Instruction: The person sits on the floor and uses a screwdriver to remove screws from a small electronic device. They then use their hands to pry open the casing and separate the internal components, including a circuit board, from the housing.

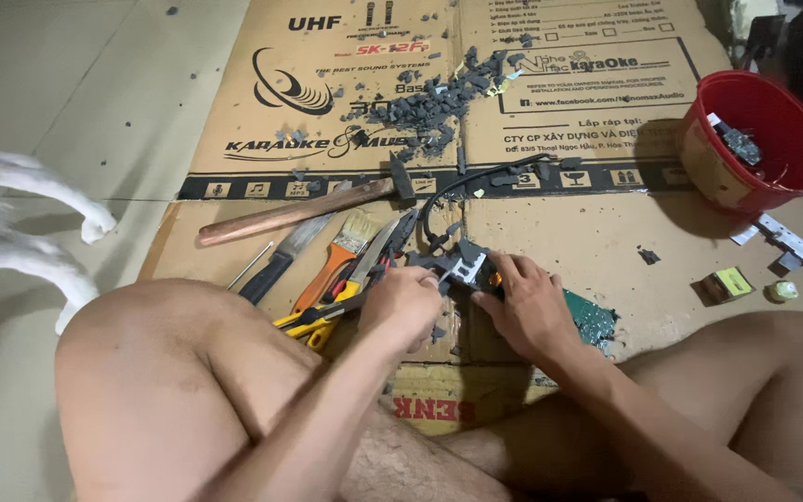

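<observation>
I sit on flattened cardboard (pixel 559 232) with my knees drawn up. My left hand (pixel 403 307) is closed around a thin tool whose tip touches a small electronic part (pixel 462 265) with a metal bracket and dark pieces. My right hand (pixel 524 307) presses down on that part and on the green circuit board (pixel 595 321) under it. A black cable (pixel 476 181) loops away from the part toward the back.
A hammer (pixel 299 212), a knife, a paintbrush (pixel 336 256), pliers with yellow handles (pixel 313 325) lie left of my hands. A heap of dark broken pieces (pixel 439 102) lies behind. A red bucket (pixel 796 172) stands right, near a metal bracket (pixel 796 246). White animal legs (pixel 39 223) are at left.
</observation>
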